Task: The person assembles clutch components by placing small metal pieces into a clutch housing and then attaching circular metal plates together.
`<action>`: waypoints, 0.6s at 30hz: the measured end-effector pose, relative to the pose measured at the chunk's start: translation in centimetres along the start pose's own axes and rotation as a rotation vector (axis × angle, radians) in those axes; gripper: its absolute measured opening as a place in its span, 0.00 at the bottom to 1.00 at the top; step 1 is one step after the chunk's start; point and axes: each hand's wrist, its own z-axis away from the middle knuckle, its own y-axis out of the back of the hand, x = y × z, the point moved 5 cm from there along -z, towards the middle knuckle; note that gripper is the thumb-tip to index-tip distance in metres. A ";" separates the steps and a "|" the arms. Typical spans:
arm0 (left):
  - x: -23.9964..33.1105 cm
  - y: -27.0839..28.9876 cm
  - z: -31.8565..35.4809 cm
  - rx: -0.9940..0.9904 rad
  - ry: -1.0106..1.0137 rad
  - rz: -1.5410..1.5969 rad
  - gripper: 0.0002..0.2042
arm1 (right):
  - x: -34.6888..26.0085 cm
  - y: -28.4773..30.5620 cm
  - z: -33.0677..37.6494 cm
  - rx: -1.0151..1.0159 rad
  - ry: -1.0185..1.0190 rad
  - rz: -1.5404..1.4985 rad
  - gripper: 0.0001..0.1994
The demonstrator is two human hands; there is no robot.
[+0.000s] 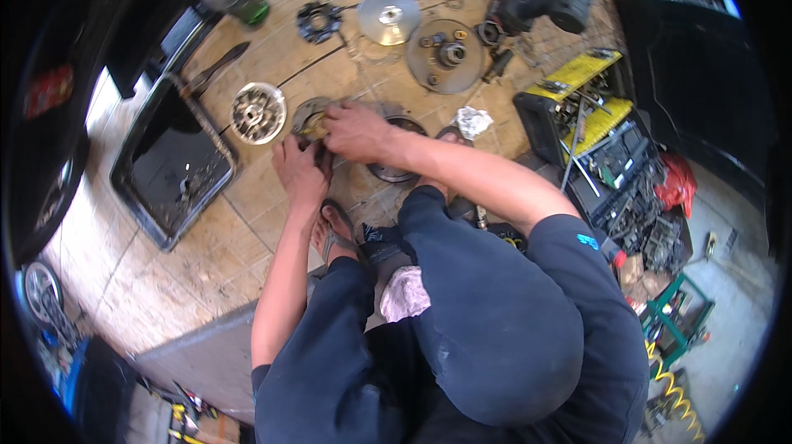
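Note:
My left hand (299,165) and my right hand (359,130) meet over a round, greasy metal part (312,112) on the tiled floor. Both have their fingers bent around its near side, pinching a small dark piece that the fingers mostly cover. Left of them sits a silver round variator (258,114) with several cavities. Partly behind my right wrist, close to my foot, a dark-rimmed round drum (394,172) rests on the tiles. Farther off are a dark star-shaped plate (318,22), a shiny metal disc (388,17) and a larger pulley disc (445,55) with a central hub.
A black tray (157,225) of dark liquid stands at the left, a brush (223,60) near its far end. Beyond are a bottle (235,0) and a cordless impact wrench (536,8). A yellow-black toolbox (577,110) and crumpled foil (473,122) lie to the right.

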 end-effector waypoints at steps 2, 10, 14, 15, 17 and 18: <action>0.5 -0.1 0.0 -0.003 0.008 -0.049 0.09 | -0.5 0.3 0.4 0.026 -0.053 0.013 0.09; 1.2 -2.2 -1.9 -0.213 0.050 -0.109 0.12 | 0.7 1.9 8.2 0.345 -0.368 -0.234 0.10; 1.0 -3.2 -3.0 -0.319 0.226 -0.010 0.15 | 4.0 2.4 17.3 0.547 -0.822 -0.613 0.11; 1.0 -3.3 -3.4 -0.317 0.226 -0.018 0.15 | 5.3 2.2 19.7 0.607 -0.944 -0.693 0.11; 0.0 -3.7 -3.4 -0.437 0.365 0.075 0.16 | 7.8 1.6 23.8 0.648 -1.118 -0.539 0.14; 0.0 -3.9 -3.3 -0.437 0.371 0.067 0.16 | 9.0 1.2 25.3 0.625 -1.152 -0.415 0.16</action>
